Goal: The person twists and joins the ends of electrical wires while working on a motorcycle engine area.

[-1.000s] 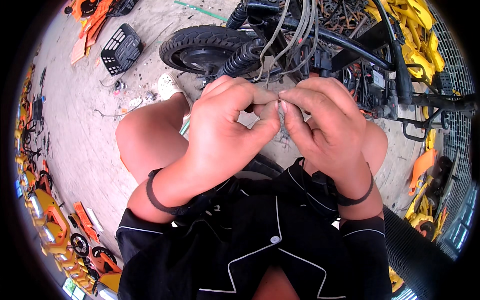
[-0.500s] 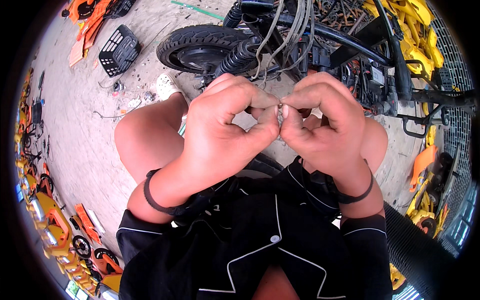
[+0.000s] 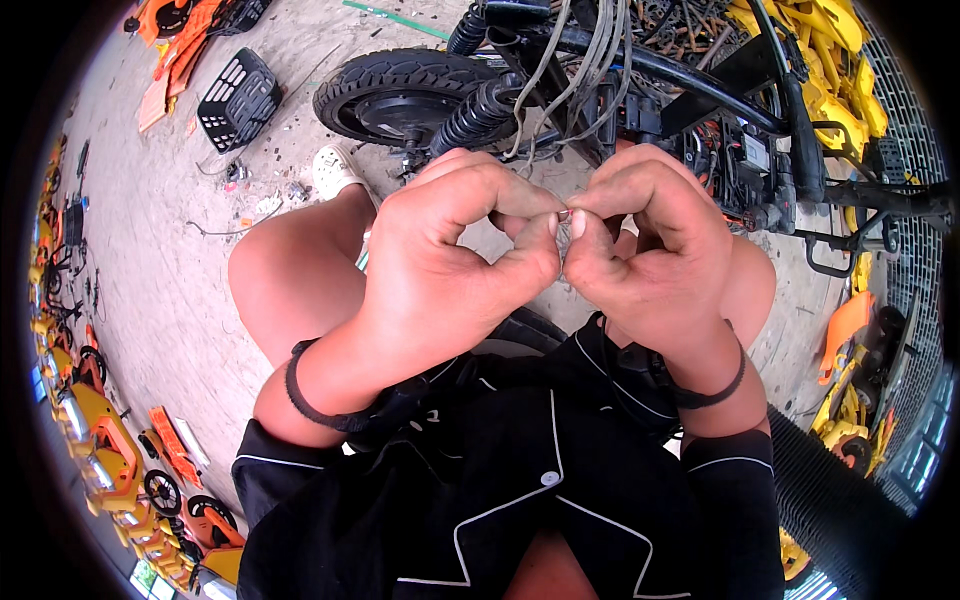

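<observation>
Over my lap, my left hand (image 3: 430, 250) and my right hand (image 3: 660, 240) meet fingertip to fingertip. Each is closed in a thumb-and-forefinger pinch. Between the tips shows a tiny reddish sliver (image 3: 566, 214), too small and too covered by the fingers to name. Just beyond the hands stands a stripped black two-wheeler frame (image 3: 690, 82), with a bundle of loose grey cables (image 3: 548, 75) hanging down from it. Its black-tyred wheel (image 3: 350, 85) and coil-spring shock absorber (image 3: 478, 118) are at the far left of the hands.
A black plastic basket (image 3: 240, 100) lies on the concrete floor (image 3: 150, 250) at left. Yellow panels (image 3: 830, 60) pile up at far right, near metal scraps (image 3: 690, 25). Orange and yellow parts (image 3: 105, 450) line the left edge. My light clog (image 3: 335, 172) rests near the wheel.
The fingertips have shifted very slightly to the right, and a reddish bit now shows between them. Both pinches stay closed; the surroundings look the same.
</observation>
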A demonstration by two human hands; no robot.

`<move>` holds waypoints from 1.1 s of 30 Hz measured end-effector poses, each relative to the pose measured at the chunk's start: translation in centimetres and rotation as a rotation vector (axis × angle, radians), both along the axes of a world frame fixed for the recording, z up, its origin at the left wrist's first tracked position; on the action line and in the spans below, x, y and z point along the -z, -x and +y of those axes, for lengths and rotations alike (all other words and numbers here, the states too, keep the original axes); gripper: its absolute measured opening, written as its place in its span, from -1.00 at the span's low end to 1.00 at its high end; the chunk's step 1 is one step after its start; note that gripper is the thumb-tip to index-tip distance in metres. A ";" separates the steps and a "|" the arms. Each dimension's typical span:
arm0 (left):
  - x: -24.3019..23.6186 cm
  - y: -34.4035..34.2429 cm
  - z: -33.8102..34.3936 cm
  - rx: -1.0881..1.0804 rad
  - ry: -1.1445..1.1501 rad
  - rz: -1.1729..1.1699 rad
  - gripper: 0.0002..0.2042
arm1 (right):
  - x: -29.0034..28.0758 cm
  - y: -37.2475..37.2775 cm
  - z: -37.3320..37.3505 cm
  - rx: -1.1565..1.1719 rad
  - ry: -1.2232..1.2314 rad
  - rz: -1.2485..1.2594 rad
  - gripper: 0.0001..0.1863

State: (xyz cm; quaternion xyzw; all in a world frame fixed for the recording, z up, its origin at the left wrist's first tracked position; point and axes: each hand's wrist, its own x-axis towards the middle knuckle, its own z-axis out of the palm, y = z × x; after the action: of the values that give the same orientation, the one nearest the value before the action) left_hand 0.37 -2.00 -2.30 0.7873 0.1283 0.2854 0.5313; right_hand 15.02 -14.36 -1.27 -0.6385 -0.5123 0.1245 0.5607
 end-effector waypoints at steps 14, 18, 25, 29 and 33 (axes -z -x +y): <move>-0.3 0.5 0.2 -0.054 0.138 0.002 -0.88 | 0.2 -0.9 -0.3 0.018 -0.022 0.139 -0.83; -1.1 0.7 0.2 -0.102 0.139 0.050 -0.88 | -0.2 -1.0 -0.4 -0.022 0.014 0.226 -0.85; -0.2 -0.1 0.5 -0.120 -0.282 -0.045 -0.81 | -0.5 -1.3 0.2 -0.108 0.032 -0.056 -0.82; -0.1 -0.3 0.4 -0.163 -0.373 -0.029 -0.79 | -0.6 -1.4 0.1 -0.100 0.064 -0.139 -0.84; 0.1 -0.6 0.2 -0.198 -0.408 -0.032 -0.80 | -0.7 -1.3 0.0 -0.079 0.079 -0.149 -0.87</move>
State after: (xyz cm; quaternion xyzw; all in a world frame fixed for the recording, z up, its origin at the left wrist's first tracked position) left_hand 0.93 -1.77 -2.40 0.8572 0.1361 0.3687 0.3327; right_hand 16.27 -14.33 -0.56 -0.6470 -0.5719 0.1189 0.4900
